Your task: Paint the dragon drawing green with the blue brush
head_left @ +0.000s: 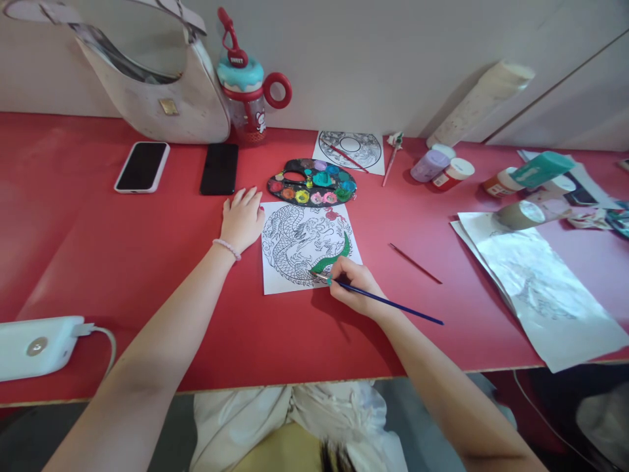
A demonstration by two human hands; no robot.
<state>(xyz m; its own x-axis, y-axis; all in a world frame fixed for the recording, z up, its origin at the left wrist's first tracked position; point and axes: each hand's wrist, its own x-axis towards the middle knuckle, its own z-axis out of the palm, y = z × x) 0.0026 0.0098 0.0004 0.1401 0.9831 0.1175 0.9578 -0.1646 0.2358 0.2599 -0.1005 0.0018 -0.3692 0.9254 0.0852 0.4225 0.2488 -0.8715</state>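
Note:
A white sheet with a printed dragon drawing (285,242) lies on the red table, part of it painted green and a small patch red. My right hand (356,285) pinches a paintbrush with a dark blue handle (403,307), its tip at the lower end of the green band. Flat at the sheet's upper left edge rests my left hand (242,221), fingers stretched out, a beaded bracelet on the wrist. Just beyond the sheet sits a black paint palette (307,172) with several wells of coloured paint.
A thin brush (415,263) lies to the right. Two phones (142,167), a handbag (157,108) and a cup (246,108) stand left. Paint bottles (453,174) and printed sheets (550,288) are at right; a white power bank (39,347) lies front left.

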